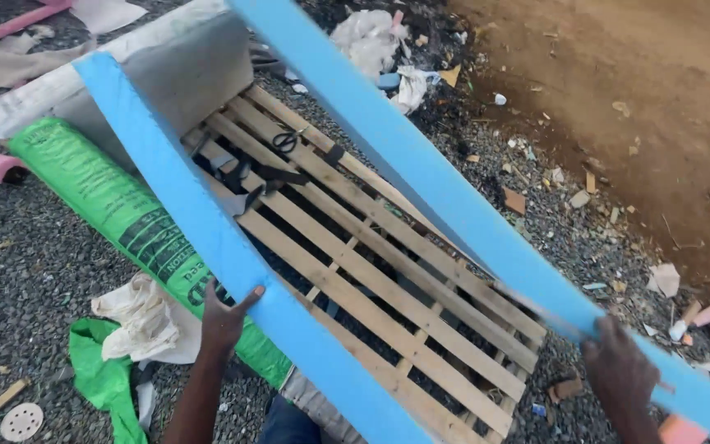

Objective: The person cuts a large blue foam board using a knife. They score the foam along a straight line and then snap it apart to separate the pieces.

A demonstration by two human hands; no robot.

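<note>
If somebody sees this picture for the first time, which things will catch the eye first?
Two long blue boards cross the view: the left blue board under the left hand, and the right blue board, gripped low down by the right hand. Between them lies a wooden pallet with black scissors, and a bright green sack lies left.

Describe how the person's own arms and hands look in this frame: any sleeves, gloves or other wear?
Both hands are bare, with no gloves. The left hand leads into a forearm that is uncovered as far as the bottom edge of the picture; no sleeve, watch or band shows on it. The right hand also appears uncovered, with only a short stretch of wrist in view. No rings are discernible, though that side is slightly blurred.
</note>
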